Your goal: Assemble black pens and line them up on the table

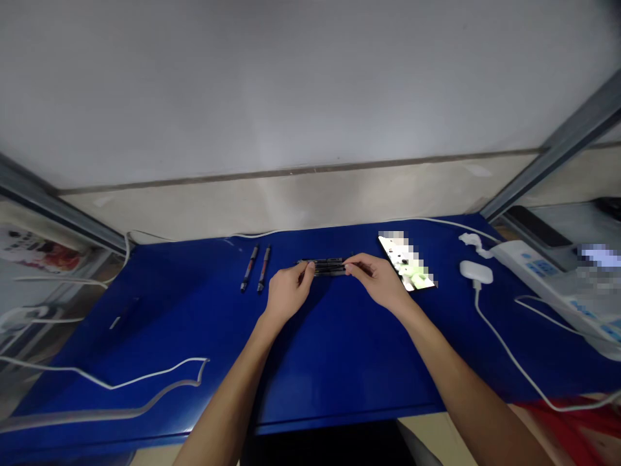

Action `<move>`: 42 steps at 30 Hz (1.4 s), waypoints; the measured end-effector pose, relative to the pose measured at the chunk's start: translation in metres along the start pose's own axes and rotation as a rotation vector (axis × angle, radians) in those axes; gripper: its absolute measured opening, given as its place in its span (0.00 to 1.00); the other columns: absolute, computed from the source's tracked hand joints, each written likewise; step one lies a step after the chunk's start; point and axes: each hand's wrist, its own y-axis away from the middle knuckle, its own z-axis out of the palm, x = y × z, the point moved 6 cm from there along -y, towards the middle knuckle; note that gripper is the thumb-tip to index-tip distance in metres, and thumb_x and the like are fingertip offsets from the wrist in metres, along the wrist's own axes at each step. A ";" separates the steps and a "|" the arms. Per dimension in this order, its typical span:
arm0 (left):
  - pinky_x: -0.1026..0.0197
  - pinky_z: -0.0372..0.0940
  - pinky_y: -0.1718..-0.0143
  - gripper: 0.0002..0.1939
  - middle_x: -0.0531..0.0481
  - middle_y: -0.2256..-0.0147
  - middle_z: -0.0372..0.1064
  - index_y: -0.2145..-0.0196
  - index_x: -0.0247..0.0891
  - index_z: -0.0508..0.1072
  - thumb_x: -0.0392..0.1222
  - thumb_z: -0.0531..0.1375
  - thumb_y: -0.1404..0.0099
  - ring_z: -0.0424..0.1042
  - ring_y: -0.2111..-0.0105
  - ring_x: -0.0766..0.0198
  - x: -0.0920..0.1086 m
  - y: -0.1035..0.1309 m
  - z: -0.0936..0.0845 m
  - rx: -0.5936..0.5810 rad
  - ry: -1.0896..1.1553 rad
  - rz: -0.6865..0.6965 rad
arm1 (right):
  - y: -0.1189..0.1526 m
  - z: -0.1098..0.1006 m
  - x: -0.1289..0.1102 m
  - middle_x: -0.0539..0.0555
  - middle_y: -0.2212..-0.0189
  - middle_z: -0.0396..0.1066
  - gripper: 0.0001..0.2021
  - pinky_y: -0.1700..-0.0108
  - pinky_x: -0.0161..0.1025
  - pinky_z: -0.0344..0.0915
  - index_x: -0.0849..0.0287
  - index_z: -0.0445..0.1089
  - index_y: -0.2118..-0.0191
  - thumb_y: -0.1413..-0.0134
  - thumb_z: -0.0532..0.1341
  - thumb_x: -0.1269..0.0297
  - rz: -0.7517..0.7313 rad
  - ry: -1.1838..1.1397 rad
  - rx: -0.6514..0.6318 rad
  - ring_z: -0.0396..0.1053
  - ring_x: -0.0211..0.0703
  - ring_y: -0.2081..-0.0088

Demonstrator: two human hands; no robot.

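Note:
Several dark pens [330,266] lie crosswise in a bunch between my two hands, at the middle of the blue table [339,362]. My left hand [290,288] is closed on the left end of the bunch, thumb on top. At the right end, my right hand [376,277] pinches the pens between thumb and fingers. How many pens are in the bunch I cannot tell, as my fingers cover both ends. To the left of my left hand, two dark pens with reddish marks, one [249,268] beside the other [264,268], lie apart, roughly parallel.
A phone with a lit screen [406,262] lies just right of my right hand. Farther right are a white charging case [476,272] on a cable and a white power strip [557,291]. White cables [160,372] cross the table's left side. A wall [310,200] stands behind.

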 end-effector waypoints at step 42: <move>0.62 0.46 0.74 0.24 0.48 0.73 0.72 0.69 0.39 0.72 0.52 0.43 0.26 0.70 0.74 0.62 0.018 0.006 0.006 -0.047 -0.215 0.033 | 0.005 -0.030 0.040 0.68 0.34 0.45 0.30 0.47 0.69 0.51 0.55 0.51 0.33 0.36 0.49 0.47 0.266 0.997 0.371 0.46 0.73 0.37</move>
